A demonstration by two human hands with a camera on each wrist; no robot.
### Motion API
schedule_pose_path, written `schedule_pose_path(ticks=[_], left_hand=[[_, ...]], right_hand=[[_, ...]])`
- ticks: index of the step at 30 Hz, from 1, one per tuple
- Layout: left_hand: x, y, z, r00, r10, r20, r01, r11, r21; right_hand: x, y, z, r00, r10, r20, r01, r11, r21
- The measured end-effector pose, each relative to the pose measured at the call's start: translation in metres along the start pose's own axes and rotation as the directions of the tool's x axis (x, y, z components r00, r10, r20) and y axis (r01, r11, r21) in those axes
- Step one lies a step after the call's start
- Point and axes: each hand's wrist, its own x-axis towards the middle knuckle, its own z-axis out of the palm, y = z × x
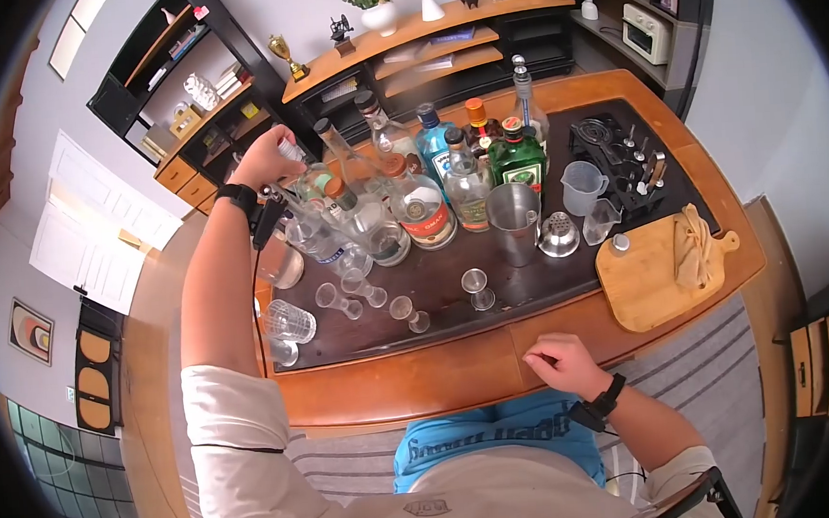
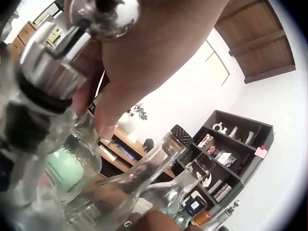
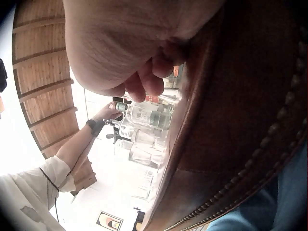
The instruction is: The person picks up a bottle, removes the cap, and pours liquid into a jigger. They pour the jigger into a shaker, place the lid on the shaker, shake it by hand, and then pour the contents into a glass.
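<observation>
"Bottles [image 1: 423,206] crowd the left and middle of the wooden table [image 1: 413,383] in the head view. Where is the left hand [image 1: 271,160]?"

"At the far left of the cluster, its fingers curled round the top of a green-tinted bottle [image 1: 315,181]. Other glass hides the base, so I can't tell whether it stands on the table."

"And the right hand [image 1: 570,365]?"

"At the table's front edge, fingers loosely bent, nothing visible in it. Between the hands are hourglass jiggers [image 1: 409,314] and a metal shaker tin [image 1: 514,229] just beside its strainer top [image 1: 558,236]. Farther right, a folded cloth [image 1: 694,253] lies on a cutting board [image 1: 630,293]."

"What does the left wrist view add?"

"A metal pourer with a black ring [image 2: 48,91] blurs the foreground. Behind it, fingers reach down at the neck of the green-tinted bottle; their exact contact is hard to make out. A dark shelf unit [image 2: 226,154] stands in the background."

"And the right wrist view?"

"Bent fingers near the table edge, a row of round studs [image 3: 272,129] along it. Beyond, the left hand grips the bottle near its cap, and a framed picture [image 3: 109,220] hangs on the wall."
</observation>
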Motion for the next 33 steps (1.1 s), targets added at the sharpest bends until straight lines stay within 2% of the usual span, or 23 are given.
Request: schedule_pose_path(ticks=[2, 4, 8, 10, 11, 12, 13, 15, 17, 19, 21, 23, 25, 27, 28, 31, 33], left_hand=[[-0.004, 0.008, -0.007, 0.998, -0.052, 0.044, 0.053, 0.998, -0.019], [-0.004, 0.006, -0.013, 0.972, -0.161, 0.169, 0.192, 0.964, -0.184], [-0.005, 0.012, -0.022, 0.967, -0.166, 0.192, 0.204, 0.959, -0.196], [-0.01, 0.022, -0.021, 0.998, -0.059, -0.021, 0.06, 0.998, 0.037], [-0.011, 0.027, -0.027, 0.993, -0.11, -0.034, 0.111, 0.992, 0.053], [-0.013, 0.023, -0.028, 0.978, 0.041, -0.204, -0.033, 0.999, 0.041], [-0.019, 0.029, -0.028, 0.911, 0.181, -0.371, -0.175, 0.983, 0.051], [-0.045, 0.051, -0.036, 0.771, 0.075, -0.632, -0.122, 0.992, -0.031], [-0.084, 0.064, -0.034, 0.639, 0.144, -0.756, -0.366, 0.921, -0.134], [-0.137, 0.071, -0.02, 0.721, 0.071, -0.689, -0.358, 0.89, -0.283], [-0.199, 0.088, 0.017, 0.749, 0.124, -0.65, -0.417, 0.852, -0.318], [-0.254, 0.096, 0.059, 0.693, 0.313, -0.649, -0.436, 0.9, -0.03], [-0.3, 0.102, 0.105, 0.792, 0.294, -0.536, -0.391, 0.917, -0.074], [-0.328, 0.106, 0.151, 0.924, 0.125, -0.362, -0.242, 0.923, -0.299], [-0.334, 0.109, 0.17, 0.939, 0.097, -0.331, -0.209, 0.924, -0.319], [-0.338, 0.107, 0.218, 0.97, -0.04, -0.24, -0.073, 0.892, -0.445], [-0.332, 0.104, 0.241, 0.975, -0.079, -0.209, -0.046, 0.844, -0.534]], right_hand=[[0.0, 0.0, 0.0, 1.0, 0.005, 0.003, -0.004, 1.0, -0.002], [-0.001, 0.001, 0.001, 1.0, -0.006, -0.012, 0.006, 1.0, -0.001], [-0.001, 0.003, 0.002, 1.0, 0.005, -0.02, -0.004, 1.0, 0.022], [-0.002, 0.002, 0.001, 1.0, -0.009, -0.017, 0.009, 1.0, -0.011], [-0.003, 0.002, 0.002, 1.0, -0.001, -0.015, 0.001, 1.0, -0.016], [-0.002, 0.003, 0.003, 1.0, -0.006, -0.023, 0.006, 1.0, -0.008], [-0.002, 0.003, 0.003, 0.999, -0.011, -0.03, 0.01, 1.0, -0.003], [-0.003, 0.002, 0.002, 1.0, 0.005, -0.026, -0.006, 1.0, -0.01], [-0.004, 0.002, 0.003, 1.0, 0.022, -0.022, -0.022, 1.0, -0.015], [-0.004, 0.002, 0.004, 0.999, 0.022, -0.028, -0.022, 1.0, -0.008], [-0.003, 0.003, 0.005, 1.0, 0.025, -0.012, -0.025, 1.0, -0.015], [-0.004, -0.002, 0.006, 1.0, 0.029, 0.003, -0.029, 0.999, -0.025], [-0.002, -0.011, 0.01, 0.991, -0.12, -0.061, 0.11, 0.983, -0.145], [0.009, -0.019, 0.015, 0.99, -0.1, -0.095, 0.085, 0.985, -0.149], [0.015, -0.021, 0.018, 0.988, -0.081, -0.135, 0.061, 0.987, -0.149], [0.043, -0.013, 0.022, 0.993, -0.045, -0.107, 0.023, 0.979, -0.204], [0.055, 0.0, 0.03, 0.998, 0.004, -0.069, -0.017, 0.983, -0.182]])
